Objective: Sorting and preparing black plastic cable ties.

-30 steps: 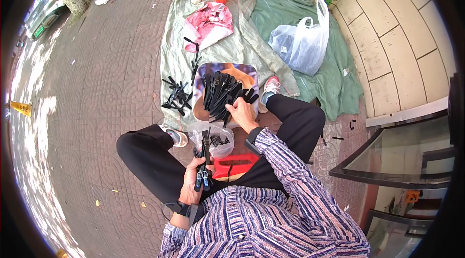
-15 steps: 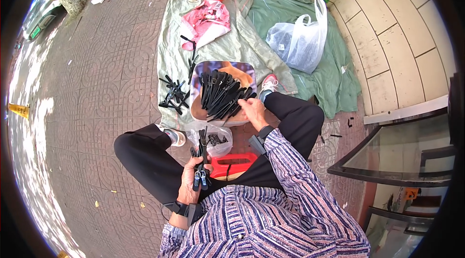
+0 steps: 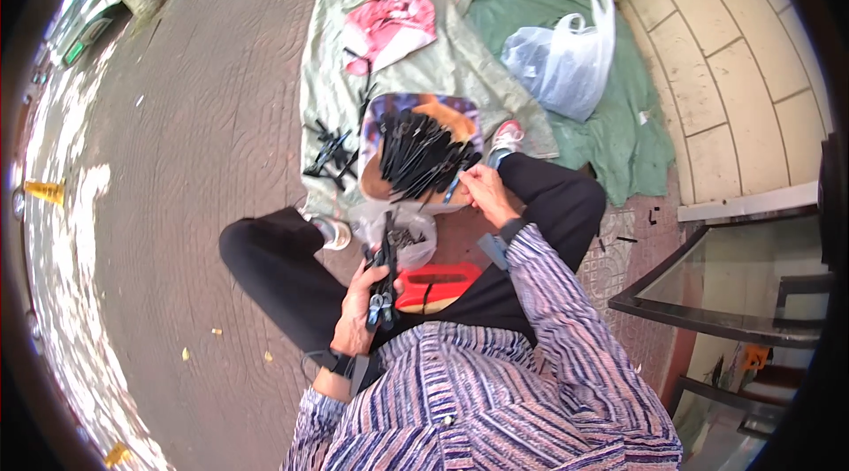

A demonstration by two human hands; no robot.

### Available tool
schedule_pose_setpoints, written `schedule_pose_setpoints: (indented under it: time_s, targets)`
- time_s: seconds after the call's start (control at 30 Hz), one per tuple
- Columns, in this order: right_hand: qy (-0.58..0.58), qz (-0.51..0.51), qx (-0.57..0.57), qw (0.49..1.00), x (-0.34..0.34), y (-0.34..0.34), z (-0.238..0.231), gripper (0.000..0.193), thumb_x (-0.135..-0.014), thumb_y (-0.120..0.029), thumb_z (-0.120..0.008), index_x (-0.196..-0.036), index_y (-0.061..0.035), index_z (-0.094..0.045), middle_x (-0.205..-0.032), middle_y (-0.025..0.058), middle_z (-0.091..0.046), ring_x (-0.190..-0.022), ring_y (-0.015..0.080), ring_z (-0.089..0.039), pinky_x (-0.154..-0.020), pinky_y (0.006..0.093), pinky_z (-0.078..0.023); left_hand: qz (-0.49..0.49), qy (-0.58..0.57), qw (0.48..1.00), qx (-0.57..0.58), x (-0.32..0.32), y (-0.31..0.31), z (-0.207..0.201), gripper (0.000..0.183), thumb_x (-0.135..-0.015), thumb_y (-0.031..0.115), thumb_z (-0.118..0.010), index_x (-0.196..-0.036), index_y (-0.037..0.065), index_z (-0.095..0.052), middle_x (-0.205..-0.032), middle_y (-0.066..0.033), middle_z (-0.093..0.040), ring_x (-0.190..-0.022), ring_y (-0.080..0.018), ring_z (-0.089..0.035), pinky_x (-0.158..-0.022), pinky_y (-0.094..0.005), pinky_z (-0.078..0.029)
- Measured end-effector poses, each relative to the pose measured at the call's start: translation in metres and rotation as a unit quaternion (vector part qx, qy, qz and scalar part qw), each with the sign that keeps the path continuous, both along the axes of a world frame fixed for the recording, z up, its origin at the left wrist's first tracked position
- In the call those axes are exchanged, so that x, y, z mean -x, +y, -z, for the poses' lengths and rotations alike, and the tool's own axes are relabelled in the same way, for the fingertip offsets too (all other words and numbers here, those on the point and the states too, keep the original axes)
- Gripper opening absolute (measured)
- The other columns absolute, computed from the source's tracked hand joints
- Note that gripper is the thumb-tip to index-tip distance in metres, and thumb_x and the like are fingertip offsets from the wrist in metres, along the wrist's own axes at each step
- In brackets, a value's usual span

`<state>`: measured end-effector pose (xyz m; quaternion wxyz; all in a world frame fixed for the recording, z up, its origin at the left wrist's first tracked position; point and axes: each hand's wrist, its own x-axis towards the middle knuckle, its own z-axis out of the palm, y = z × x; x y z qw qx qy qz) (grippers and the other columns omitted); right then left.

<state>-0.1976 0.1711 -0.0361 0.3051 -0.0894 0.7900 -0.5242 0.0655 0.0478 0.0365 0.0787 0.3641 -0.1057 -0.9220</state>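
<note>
My left hand (image 3: 358, 298) is closed around a small bunch of black straps with shiny metal clips (image 3: 382, 281), held upright above my lap. A heap of similar black straps (image 3: 416, 153) lies on a square, picture-printed board or seat top (image 3: 376, 183) in front of me. At the heap's right edge, my right hand (image 3: 486, 191) pinches the end of a black strap with a bluish glint (image 3: 453, 188). Its far end runs into the heap and cannot be told apart. Under the near edge of the board stands a clear plastic bag of small dark parts (image 3: 411, 237).
More black straps (image 3: 332, 153) lie on a pale cloth (image 3: 327, 55) to the left. Beyond the heap is a pink-and-white bag (image 3: 393, 29). A white plastic bag (image 3: 562, 68) rests on green cloth. Near my lap sits a red plastic thing (image 3: 433, 285); a glass-panelled frame (image 3: 725, 285) stands right.
The view has shifted, so the scene sits slightly higher and further right. My right hand has drawn a strap end out a little from the heap's edge. The left still holds its bunch.
</note>
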Motion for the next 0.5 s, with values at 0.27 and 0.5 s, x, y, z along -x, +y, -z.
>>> schedule_pose_setpoints:
  time_s: [0.27, 0.5]
  targets:
    - [0.376, -0.416, 0.093, 0.823, -0.108, -0.008, -0.121, 0.033, -0.066, 0.002, -0.056, -0.098, -0.0044, -0.057, -0.102, 0.0092, -0.052, -0.099, 0.0287, -0.049, -0.086, 0.0373, -0.042, 0.093, -0.008, 0.996, 0.013, -0.003, 0.004, -0.009, 0.044, -0.076, -0.003, -0.058, -0.117, 0.007, -0.044, -0.096, -0.0098, -0.054, -0.075, -0.019, -0.06, -0.059, -0.0295, -0.057]
    - [0.266, -0.167, 0.073, 0.946, -0.131, 0.004, -0.1, 0.023, -0.077, -0.008, -0.06, -0.098, -0.0005, -0.054, -0.098, 0.0131, -0.055, -0.084, 0.0222, -0.056, -0.06, 0.0267, -0.048, 0.104, -0.003, 0.994, 0.021, -0.009, 0.004, -0.009, 0.046, -0.074, -0.002, -0.059, -0.116, 0.004, -0.043, -0.095, -0.009, -0.054, -0.074, -0.0182, -0.061, -0.059, -0.0289, -0.057]
